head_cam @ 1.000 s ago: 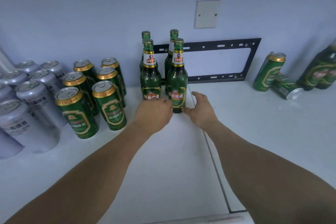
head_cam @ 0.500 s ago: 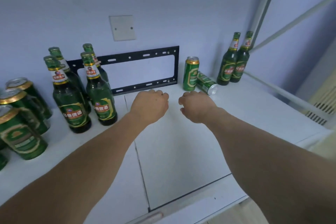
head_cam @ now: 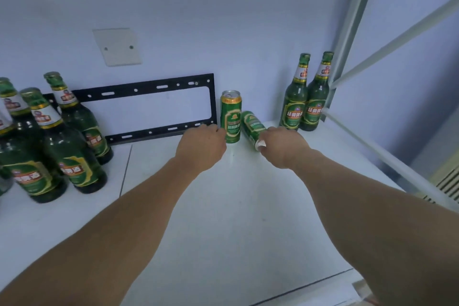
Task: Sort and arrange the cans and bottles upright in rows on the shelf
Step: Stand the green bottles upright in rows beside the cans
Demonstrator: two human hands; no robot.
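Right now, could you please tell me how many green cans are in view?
2: an upright green gold-rimmed can beside the black metal bracket, and a tipped green can lying to its right. More may sit outside the left edge.

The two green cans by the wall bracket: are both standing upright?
No. One green can stands upright, but the other can lies on its side beside it, at the right hand.

Chinese "经典啤酒" on right bottles' (head_cam: 304, 97) labels, can (head_cam: 231, 117) text illegible
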